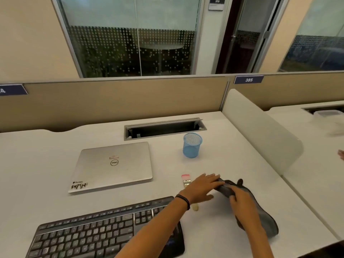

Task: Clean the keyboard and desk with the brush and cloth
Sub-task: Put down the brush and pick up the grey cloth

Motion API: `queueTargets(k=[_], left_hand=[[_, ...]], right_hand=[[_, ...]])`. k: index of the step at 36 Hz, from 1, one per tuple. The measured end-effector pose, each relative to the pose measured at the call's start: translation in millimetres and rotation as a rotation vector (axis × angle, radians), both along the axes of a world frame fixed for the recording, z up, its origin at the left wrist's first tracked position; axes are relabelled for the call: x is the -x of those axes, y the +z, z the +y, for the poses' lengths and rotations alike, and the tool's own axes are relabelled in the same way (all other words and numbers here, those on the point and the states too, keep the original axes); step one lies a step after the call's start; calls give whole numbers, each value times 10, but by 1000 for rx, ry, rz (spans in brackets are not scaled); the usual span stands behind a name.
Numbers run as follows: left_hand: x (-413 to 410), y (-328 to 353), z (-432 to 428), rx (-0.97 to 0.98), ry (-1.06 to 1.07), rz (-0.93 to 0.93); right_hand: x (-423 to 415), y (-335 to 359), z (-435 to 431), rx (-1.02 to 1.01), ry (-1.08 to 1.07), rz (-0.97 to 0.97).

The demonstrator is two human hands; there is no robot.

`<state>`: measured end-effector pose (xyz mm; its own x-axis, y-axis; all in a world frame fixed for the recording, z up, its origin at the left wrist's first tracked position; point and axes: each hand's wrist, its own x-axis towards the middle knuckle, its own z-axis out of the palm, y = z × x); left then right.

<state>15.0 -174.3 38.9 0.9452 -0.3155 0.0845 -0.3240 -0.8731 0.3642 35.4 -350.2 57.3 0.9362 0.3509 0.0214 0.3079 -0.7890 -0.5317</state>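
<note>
A dark grey cloth (260, 207) lies bunched on the white desk (46, 164) to the right of the black keyboard (96, 229). My left hand (201, 187) reaches across with straight fingers resting on the cloth's far end. My right hand (243, 203) grips the cloth's middle, fingers curled over a fold. A small brush (186, 180) with pink bristles and a pale wooden handle lies on the desk just beyond my left hand; my left wrist hides most of its handle.
A closed silver laptop (113, 164) lies behind the keyboard. A blue mesh pen cup (192, 145) stands behind the brush. An open cable tray (163, 128) sits at the back of the desk. A white divider (260, 131) bounds the right side.
</note>
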Motion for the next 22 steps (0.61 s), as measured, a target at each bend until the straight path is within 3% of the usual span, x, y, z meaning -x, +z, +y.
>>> queueTargets(k=[5,11,19,22], left_hand=[[8,276,238,148,62,-48],[207,561,518,356,171,-26],[680,967,822,652,319,-80],[900,1079,987,676,362,-178]], right_hand=[[-111,392,-39,-92,259,131],[-141,745,134,-216,431,159],[-59,998,547,-384,585,220],[101,1057,716,-585,583,308]])
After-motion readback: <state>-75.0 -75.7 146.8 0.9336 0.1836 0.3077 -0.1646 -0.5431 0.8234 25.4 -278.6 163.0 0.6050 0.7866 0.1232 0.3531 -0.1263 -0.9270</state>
